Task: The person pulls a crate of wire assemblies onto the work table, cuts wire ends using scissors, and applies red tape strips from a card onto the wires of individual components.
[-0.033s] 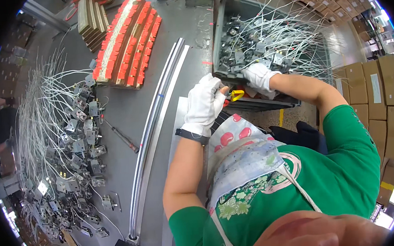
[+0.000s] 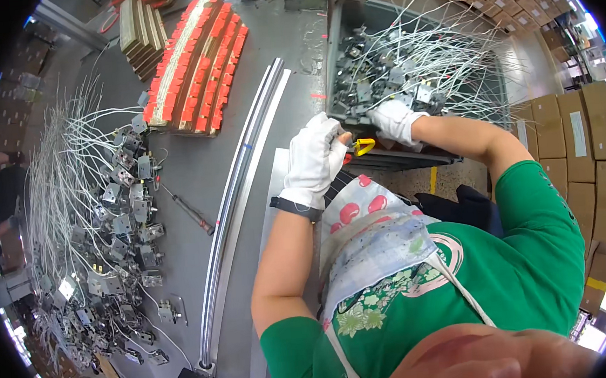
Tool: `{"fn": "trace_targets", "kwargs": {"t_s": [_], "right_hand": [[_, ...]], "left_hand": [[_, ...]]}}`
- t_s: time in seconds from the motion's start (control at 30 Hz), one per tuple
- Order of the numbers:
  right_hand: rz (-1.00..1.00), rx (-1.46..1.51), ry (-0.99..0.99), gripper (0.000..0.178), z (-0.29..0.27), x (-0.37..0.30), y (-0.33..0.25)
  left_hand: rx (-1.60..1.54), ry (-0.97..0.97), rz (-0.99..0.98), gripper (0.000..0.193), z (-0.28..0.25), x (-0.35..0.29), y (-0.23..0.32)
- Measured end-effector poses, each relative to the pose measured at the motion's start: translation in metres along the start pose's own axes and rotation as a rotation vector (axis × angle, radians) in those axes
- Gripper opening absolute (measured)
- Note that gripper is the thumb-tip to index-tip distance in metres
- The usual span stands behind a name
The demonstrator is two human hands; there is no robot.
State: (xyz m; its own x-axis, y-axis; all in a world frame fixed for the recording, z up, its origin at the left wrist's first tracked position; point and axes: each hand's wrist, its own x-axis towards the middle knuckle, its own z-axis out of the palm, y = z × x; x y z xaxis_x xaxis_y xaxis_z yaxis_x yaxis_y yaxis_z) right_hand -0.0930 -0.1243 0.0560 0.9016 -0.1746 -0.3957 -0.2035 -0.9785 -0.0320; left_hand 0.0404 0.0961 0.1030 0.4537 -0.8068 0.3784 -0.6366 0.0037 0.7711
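My left hand (image 2: pixel 310 162), in a white glove with the thumb tip bare, is closed beside the near left corner of a grey-green bin (image 2: pixel 335 32). From its fist sticks out a hand tool with yellow grips (image 2: pixel 364 146); a bit of red shows below, and the tool's working end is hidden. At the bin's near edge my right hand (image 2: pixel 394 121), also gloved, has its fingers bunched. What those fingers hold, if anything, is hidden. Beyond them the bin holds a heap of small metal lock-like units (image 2: pixel 372 72) with long white wires (image 2: pixel 463 62).
More wired metal units (image 2: pixel 119 223) cover the table's left side, beside a screwdriver (image 2: pixel 191 212). Long metal rails (image 2: pixel 235 172) run along the grey table. Curved red-edged wooden blocks (image 2: pixel 196 63) lie at the back. Cardboard boxes (image 2: pixel 570 135) stand on the right.
My right hand has shifted very slightly left and up at the bin's near edge. My left hand stays in place with the yellow-gripped tool.
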Motion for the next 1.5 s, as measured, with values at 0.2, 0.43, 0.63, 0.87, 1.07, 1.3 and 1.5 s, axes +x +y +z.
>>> {"fn": "trace_targets", "kwargs": {"t_s": [0.2,0.43,0.63,0.87,1.07,1.3,1.5], "right_hand": [[-0.068,0.101,0.118,0.014,0.019,0.013,-0.053],[-0.027,0.027,0.043,0.019,0.025,0.017,-0.061],[-0.056,0.06,0.095,0.018,0.03,0.012,-0.063],[-0.114,0.076,0.112,0.015,0.045,0.024,-0.051],[-0.154,0.115,0.062,0.014,0.025,0.02,-0.052],[-0.179,0.083,0.108,0.017,0.02,0.006,-0.051],[-0.171,0.105,0.019,0.019,0.009,0.001,-0.054]], "left_hand": [[0.037,-0.033,-0.012,0.011,-0.003,-0.003,0.004],[0.021,-0.12,0.055,0.014,-0.004,-0.002,0.007],[0.002,-0.141,0.073,0.013,0.001,-0.002,0.009],[0.01,-0.128,-0.011,0.012,0.006,0.007,0.017],[0.118,-0.076,0.003,0.01,0.001,0.014,0.029],[0.119,-0.092,-0.04,0.007,0.006,0.0,0.022],[0.081,-0.045,0.014,0.014,0.006,-0.004,0.017]]}}
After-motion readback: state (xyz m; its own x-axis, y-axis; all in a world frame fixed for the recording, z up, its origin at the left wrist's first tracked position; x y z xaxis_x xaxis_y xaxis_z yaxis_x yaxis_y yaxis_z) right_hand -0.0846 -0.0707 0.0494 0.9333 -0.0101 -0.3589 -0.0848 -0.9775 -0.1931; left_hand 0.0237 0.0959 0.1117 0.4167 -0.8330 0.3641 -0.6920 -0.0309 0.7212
